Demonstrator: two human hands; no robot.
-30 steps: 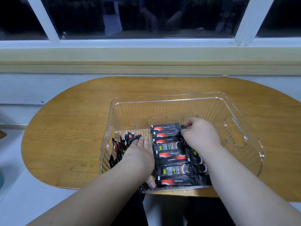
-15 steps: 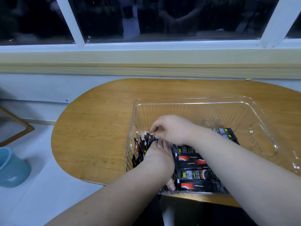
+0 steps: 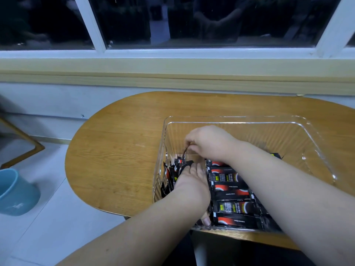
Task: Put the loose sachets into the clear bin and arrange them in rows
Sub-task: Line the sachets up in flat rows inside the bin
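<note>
Left hand (image 3: 189, 181): nearest you, laid flat with the fingers spread and gripping nothing — a judgement, but it looks like a divider, keeping the upright sachets on its outer side off the flat row on its inner side.
Flat row (image 3: 233, 191): just right of your left hand and partly under your right forearm, black sachets lying face up one behind the next, with red swooshes and small yellow-green patches; this part looks settled.
Upright sachets (image 3: 171, 175): to the left of your left hand, against the side wall, standing on edge and leaning unevenly — probably the row in hand.
Right hand (image 3: 206, 144): beyond your left hand, crossed over it, fingertips pinched on the top edge of a single dark sachet (image 3: 184, 153) held edge-on above the upright lot, likely to slot it in.
Clear bin (image 3: 240, 120): ribbed and see-through; its floor past your right hand is bare.
Table (image 3: 119, 150): no loose sachets visible on it.
</note>
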